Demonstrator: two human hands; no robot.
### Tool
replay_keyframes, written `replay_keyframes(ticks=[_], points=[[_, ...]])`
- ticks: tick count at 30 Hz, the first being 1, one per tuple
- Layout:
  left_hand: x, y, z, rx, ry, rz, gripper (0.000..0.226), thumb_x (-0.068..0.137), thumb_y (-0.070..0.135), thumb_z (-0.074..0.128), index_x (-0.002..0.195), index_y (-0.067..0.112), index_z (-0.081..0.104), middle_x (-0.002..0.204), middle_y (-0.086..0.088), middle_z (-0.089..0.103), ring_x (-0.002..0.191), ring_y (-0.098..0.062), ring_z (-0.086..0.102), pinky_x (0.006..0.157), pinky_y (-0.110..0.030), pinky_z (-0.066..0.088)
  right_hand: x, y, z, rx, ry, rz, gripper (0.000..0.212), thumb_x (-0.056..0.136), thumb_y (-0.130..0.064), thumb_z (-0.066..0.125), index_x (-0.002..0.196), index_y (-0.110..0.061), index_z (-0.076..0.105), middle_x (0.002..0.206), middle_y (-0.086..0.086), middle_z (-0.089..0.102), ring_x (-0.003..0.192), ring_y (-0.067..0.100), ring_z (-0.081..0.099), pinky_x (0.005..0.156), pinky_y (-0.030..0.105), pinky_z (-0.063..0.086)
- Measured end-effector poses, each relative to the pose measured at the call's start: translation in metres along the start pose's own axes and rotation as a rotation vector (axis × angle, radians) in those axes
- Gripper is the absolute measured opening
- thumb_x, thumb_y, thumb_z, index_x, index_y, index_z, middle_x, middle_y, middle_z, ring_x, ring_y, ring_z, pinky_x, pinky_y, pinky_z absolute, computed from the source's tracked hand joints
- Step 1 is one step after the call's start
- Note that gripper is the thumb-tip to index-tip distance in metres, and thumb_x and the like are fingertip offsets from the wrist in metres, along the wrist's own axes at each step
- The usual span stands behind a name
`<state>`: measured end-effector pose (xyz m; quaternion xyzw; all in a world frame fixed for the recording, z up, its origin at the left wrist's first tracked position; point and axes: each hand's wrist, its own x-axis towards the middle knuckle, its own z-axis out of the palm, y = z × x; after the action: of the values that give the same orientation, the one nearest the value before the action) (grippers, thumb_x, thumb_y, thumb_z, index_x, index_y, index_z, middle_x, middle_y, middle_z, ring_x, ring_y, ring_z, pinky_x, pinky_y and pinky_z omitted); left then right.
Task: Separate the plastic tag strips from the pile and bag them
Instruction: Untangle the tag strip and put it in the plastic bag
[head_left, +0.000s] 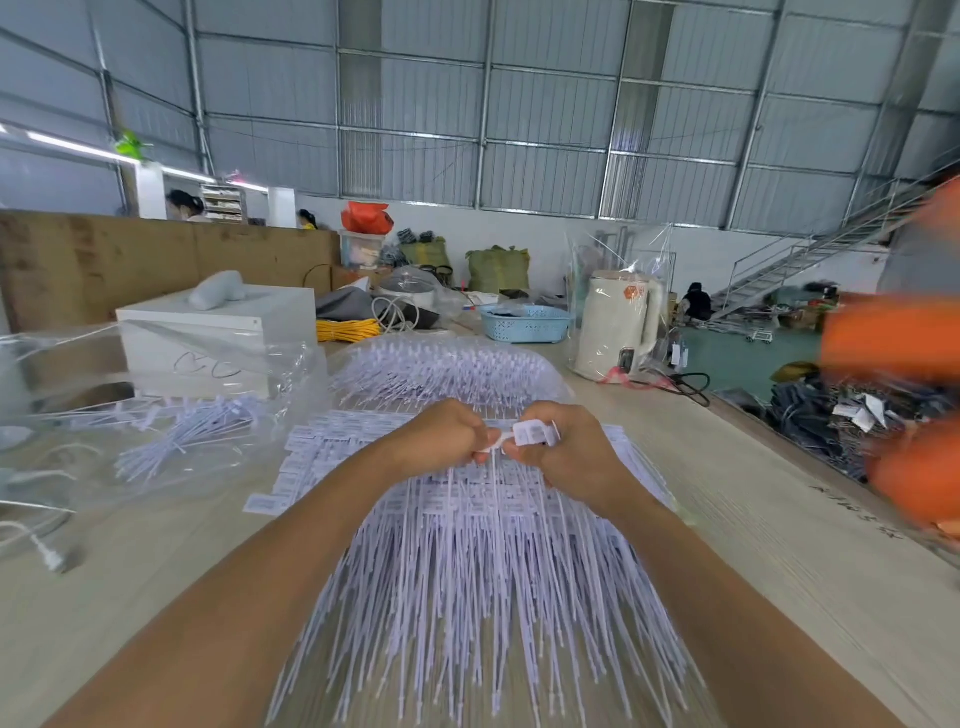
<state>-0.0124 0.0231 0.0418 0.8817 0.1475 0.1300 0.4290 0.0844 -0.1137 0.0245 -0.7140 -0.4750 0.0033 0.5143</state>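
A wide pile of white plastic tag strips (467, 582) fans toward me across the wooden table (727, 519), label ends at the far side. Above its far end, my left hand (441, 436) and my right hand (566, 447) meet, both pinching a small bunch of tag strips (524, 434) by the label heads. A clear plastic bag (171, 415) lies at the left with loose strips inside. A second bagged heap of strips (447, 364) sits beyond my hands.
A white box (218, 338) stands at back left, a blue basket (524, 322) and a cream kettle (618, 327) in plastic at back right. A white plug and cord (47, 551) lie at the left edge. A blurred person in orange (904, 395) moves at the right.
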Motion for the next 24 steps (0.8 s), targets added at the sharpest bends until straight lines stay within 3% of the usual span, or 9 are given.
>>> replay_keyframes(ticks=[3, 6, 9, 12, 15, 17, 20, 22, 24], points=[[0.004, 0.003, -0.001, -0.082, 0.01, -0.049, 0.035, 0.087, 0.008, 0.062, 0.053, 0.006, 0.056, 0.047, -0.002, 0.051, 0.056, -0.02, 0.044, 0.064, -0.029, 0.039, -0.002, 0.004, 0.004, -0.152, 0.033, -0.235, 0.025, 0.074, 0.014, 0.062, 0.062, -0.007, 0.056, 0.06, -0.004, 0.045, 0.057, 0.012, 0.041, 0.058, 0.029, 0.034], [0.004, 0.006, -0.004, -0.042, -0.009, -0.05, 0.052, 0.088, 0.006, 0.06, 0.038, 0.014, 0.049, 0.035, 0.005, 0.041, 0.042, -0.013, 0.038, 0.054, -0.024, 0.03, 0.001, 0.009, 0.006, -0.227, 0.091, -0.277, 0.019, 0.075, 0.014, 0.059, 0.067, -0.003, 0.058, 0.067, 0.0, 0.048, 0.061, 0.012, 0.043, 0.058, 0.03, 0.034], [0.001, 0.003, -0.011, -0.007, -0.077, -0.031, 0.065, 0.088, 0.003, 0.058, 0.028, 0.018, 0.039, 0.033, 0.008, 0.032, 0.031, -0.006, 0.03, 0.052, -0.022, 0.029, 0.006, 0.021, -0.008, -0.149, 0.212, 0.028, 0.011, 0.085, 0.0, 0.062, 0.08, -0.009, 0.056, 0.071, -0.001, 0.051, 0.06, 0.01, 0.046, 0.059, 0.025, 0.041], [-0.001, -0.002, -0.013, 0.067, -0.048, -0.013, 0.052, 0.089, 0.009, 0.059, 0.042, 0.014, 0.036, 0.042, 0.004, 0.033, 0.033, -0.005, 0.031, 0.052, -0.019, 0.032, 0.005, 0.027, -0.032, 0.266, 0.25, 0.328, 0.008, 0.087, -0.011, 0.064, 0.089, -0.006, 0.058, 0.069, 0.006, 0.053, 0.056, 0.016, 0.05, 0.052, 0.029, 0.046], [0.002, -0.003, -0.006, 0.267, -0.088, 0.014, 0.045, 0.091, 0.024, 0.055, 0.048, 0.015, 0.05, 0.053, 0.0, 0.053, 0.044, -0.007, 0.046, 0.064, -0.025, 0.041, 0.008, 0.014, -0.039, 0.518, 0.162, 0.404, 0.005, 0.088, -0.016, 0.064, 0.085, -0.014, 0.061, 0.063, 0.002, 0.058, 0.056, 0.013, 0.054, 0.051, 0.024, 0.049], [0.006, -0.006, 0.0, 0.461, -0.114, -0.021, 0.037, 0.092, 0.039, 0.052, 0.063, 0.019, 0.065, 0.083, -0.002, 0.069, 0.077, -0.009, 0.06, 0.086, -0.035, 0.041, 0.012, 0.002, -0.038, 0.594, 0.069, 0.372, 0.007, 0.088, -0.02, 0.062, 0.084, -0.014, 0.06, 0.062, -0.001, 0.057, 0.055, 0.011, 0.054, 0.049, 0.022, 0.045], [0.009, -0.011, 0.007, 0.69, -0.048, 0.008, 0.029, 0.09, 0.048, 0.054, 0.076, 0.024, 0.066, 0.12, 0.002, 0.062, 0.124, -0.022, 0.043, 0.108, -0.053, 0.022, 0.019, -0.014, -0.04, 0.854, 0.07, 0.284, 0.01, 0.092, -0.015, 0.055, 0.083, -0.013, 0.052, 0.061, -0.001, 0.048, 0.047, 0.007, 0.044, 0.038, 0.016, 0.036], [0.008, -0.01, 0.008, 0.652, 0.007, 0.057, 0.025, 0.088, 0.047, 0.057, 0.078, 0.025, 0.063, 0.12, 0.001, 0.061, 0.12, -0.023, 0.047, 0.106, -0.054, 0.027, 0.022, -0.024, -0.041, 1.035, 0.028, 0.243, 0.013, 0.094, -0.012, 0.051, 0.082, -0.011, 0.047, 0.061, 0.0, 0.043, 0.043, 0.005, 0.04, 0.034, 0.014, 0.033], [0.005, 0.001, 0.007, 0.295, 0.055, 0.088, 0.031, 0.092, 0.045, 0.052, 0.09, 0.017, 0.065, 0.112, -0.002, 0.065, 0.102, -0.02, 0.057, 0.1, -0.047, 0.041, 0.022, -0.027, -0.035, 1.003, 0.033, 0.234, 0.013, 0.093, -0.012, 0.052, 0.082, -0.011, 0.047, 0.062, 0.0, 0.042, 0.044, 0.005, 0.04, 0.034, 0.013, 0.031]])
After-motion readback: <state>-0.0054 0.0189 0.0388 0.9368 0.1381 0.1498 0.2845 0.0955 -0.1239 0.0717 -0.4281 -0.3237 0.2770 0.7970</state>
